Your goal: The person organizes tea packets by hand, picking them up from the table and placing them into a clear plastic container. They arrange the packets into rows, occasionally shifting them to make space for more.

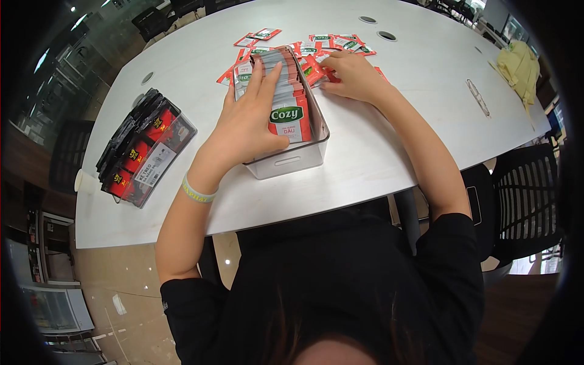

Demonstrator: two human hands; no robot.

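Observation:
A clear plastic bin (286, 165) stands on the table, packed with a row of red and white Cozy tea sachets (288, 115). My left hand (249, 121) lies over the row with its fingers spread; the thumb touches the front sachet. Behind and right of the bin, my right hand (356, 76) has its fingers curled around a red tea sachet (332, 76) at the edge of a loose pile. Its fingertips are partly hidden. More loose tea sachets (348, 44) lie scattered beyond the bin.
On the left stands a clear box (146, 161) of black and red packets with a white label. A pen-like object (478, 97) and a yellow cloth bag (518, 70) lie on the right. A black chair (523, 198) is by the table's right edge.

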